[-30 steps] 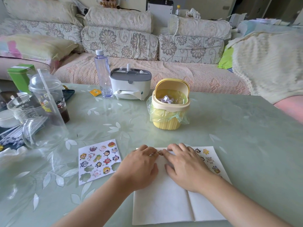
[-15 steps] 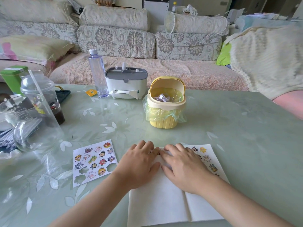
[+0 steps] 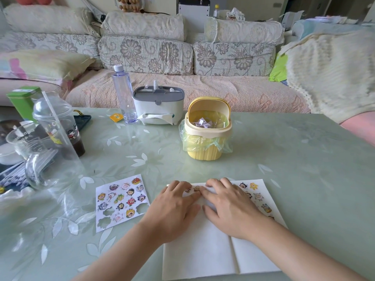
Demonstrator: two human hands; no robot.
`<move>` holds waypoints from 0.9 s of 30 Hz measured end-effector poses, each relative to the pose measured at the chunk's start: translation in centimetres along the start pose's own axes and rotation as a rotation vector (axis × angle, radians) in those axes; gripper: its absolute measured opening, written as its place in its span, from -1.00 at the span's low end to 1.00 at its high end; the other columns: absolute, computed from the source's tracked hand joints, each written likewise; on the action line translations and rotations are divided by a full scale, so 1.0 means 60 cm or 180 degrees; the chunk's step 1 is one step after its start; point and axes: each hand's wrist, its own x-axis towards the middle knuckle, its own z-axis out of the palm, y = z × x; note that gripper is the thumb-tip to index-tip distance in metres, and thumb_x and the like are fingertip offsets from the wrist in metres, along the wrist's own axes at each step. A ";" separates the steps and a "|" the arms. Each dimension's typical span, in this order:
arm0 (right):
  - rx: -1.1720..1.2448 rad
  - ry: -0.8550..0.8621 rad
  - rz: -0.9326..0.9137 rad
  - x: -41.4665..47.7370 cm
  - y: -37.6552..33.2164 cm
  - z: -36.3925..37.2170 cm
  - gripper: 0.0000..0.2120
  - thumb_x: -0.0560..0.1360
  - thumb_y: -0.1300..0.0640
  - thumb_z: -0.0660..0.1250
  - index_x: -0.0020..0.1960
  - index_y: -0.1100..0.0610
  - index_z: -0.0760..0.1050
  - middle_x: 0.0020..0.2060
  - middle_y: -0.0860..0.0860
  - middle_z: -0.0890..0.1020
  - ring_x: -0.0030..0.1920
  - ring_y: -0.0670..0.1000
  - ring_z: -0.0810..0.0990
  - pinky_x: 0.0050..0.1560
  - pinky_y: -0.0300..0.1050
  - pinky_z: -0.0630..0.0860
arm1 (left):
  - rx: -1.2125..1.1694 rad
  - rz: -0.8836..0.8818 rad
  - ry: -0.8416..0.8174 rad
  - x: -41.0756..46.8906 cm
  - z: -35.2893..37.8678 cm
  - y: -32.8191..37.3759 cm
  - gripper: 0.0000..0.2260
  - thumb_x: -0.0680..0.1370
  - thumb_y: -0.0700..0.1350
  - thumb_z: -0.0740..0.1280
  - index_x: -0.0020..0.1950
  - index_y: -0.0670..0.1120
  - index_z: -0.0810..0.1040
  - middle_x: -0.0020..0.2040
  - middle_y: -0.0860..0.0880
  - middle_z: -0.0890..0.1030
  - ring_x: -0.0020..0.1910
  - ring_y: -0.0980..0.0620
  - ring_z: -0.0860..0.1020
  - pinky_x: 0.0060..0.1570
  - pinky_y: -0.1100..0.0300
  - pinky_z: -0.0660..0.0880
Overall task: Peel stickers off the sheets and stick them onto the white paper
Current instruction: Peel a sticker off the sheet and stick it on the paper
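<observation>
Near you: 1 white paper (image 3: 198,254) on the tabletop (image 3: 304,159). Your L hand (image 3: 172,209) & R hand (image 3: 229,209) lie flat on its far edge, fingers out, pressing, same spot as 1 sec ago. So I think you're rubbing a sticker (image 3: 196,188) down, not peeling. I count 2 there, maybe more hidden. 2 sheets: left sheet (image 3: 121,201) apart, right sheet (image 3: 259,196) touching the paper. Farther: 1 yellow bin (image 3: 203,156).

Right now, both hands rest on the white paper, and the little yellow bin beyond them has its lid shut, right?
Not quite. The head view shows the yellow bin with its lid swung up, not shut, and paper scraps visible inside. The left hand and right hand do both rest on the white paper.
</observation>
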 end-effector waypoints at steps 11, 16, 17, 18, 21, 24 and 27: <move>-0.0032 0.0028 -0.0043 -0.002 0.003 -0.007 -0.42 0.50 -0.19 -0.08 0.27 0.00 0.54 0.23 -0.05 0.52 0.17 0.07 0.46 0.11 0.01 0.48 | -0.0064 -0.0160 0.0098 0.003 0.004 0.003 -0.58 0.61 0.13 0.06 0.18 -0.04 0.62 0.16 0.06 0.60 0.11 0.02 0.55 -0.03 0.10 0.58; 0.0004 0.0011 0.0011 -0.002 -0.001 -0.010 -0.42 0.48 -0.19 -0.12 0.21 0.00 0.54 0.22 -0.06 0.51 0.17 0.06 0.44 0.13 0.00 0.47 | 0.0159 0.0008 0.0090 0.003 0.006 0.000 -0.61 0.57 0.13 0.12 0.20 0.01 0.61 0.08 0.08 0.55 0.03 0.05 0.54 -0.08 0.15 0.56; 0.0032 0.0010 0.0016 -0.002 0.000 -0.011 -0.42 0.48 -0.19 -0.11 0.21 0.00 0.55 0.23 -0.06 0.51 0.18 0.06 0.45 0.14 -0.01 0.47 | 0.0163 0.0010 0.0127 0.005 0.006 0.000 -0.63 0.56 0.12 0.13 0.16 0.01 0.63 0.06 0.08 0.56 0.00 0.04 0.55 -0.10 0.15 0.57; 0.0056 0.0025 0.0010 -0.003 0.002 -0.012 -0.42 0.48 -0.19 -0.10 0.21 0.00 0.56 0.25 -0.07 0.52 0.19 0.06 0.45 0.15 -0.01 0.47 | 0.0153 -0.0009 0.0130 0.007 0.004 0.000 -0.64 0.56 0.11 0.13 0.13 0.01 0.64 0.04 0.08 0.57 -0.02 0.04 0.56 -0.13 0.14 0.59; 0.0033 -0.0062 0.0018 -0.005 0.005 -0.018 -0.47 0.52 -0.18 -0.07 0.26 -0.05 0.54 0.36 -0.09 0.46 0.27 0.04 0.42 0.23 -0.04 0.39 | 0.0098 -0.0108 -0.0032 0.015 -0.004 -0.002 -0.59 0.56 0.11 0.08 0.12 0.00 0.67 0.05 0.09 0.61 0.01 0.03 0.58 -0.11 0.13 0.59; 0.0088 -0.0079 0.0066 -0.003 0.006 -0.025 -0.49 0.52 -0.19 -0.03 0.35 -0.12 0.48 0.38 -0.13 0.40 0.31 -0.01 0.39 0.28 -0.08 0.34 | -0.0363 -0.0203 -0.0310 0.016 -0.013 -0.009 -0.46 0.56 0.16 -0.04 0.30 -0.01 0.59 0.25 0.07 0.55 0.23 0.02 0.47 0.12 0.09 0.52; 0.0378 0.0159 0.0056 0.008 -0.005 -0.034 -0.54 0.54 -0.16 0.08 0.38 -0.16 0.46 0.23 -0.17 0.45 0.25 -0.06 0.44 0.21 -0.10 0.40 | -0.0878 -0.0234 -0.0116 0.008 -0.029 -0.026 -0.65 0.63 0.04 0.18 0.36 0.01 0.55 0.31 0.09 0.49 0.29 0.11 0.40 0.19 0.26 0.41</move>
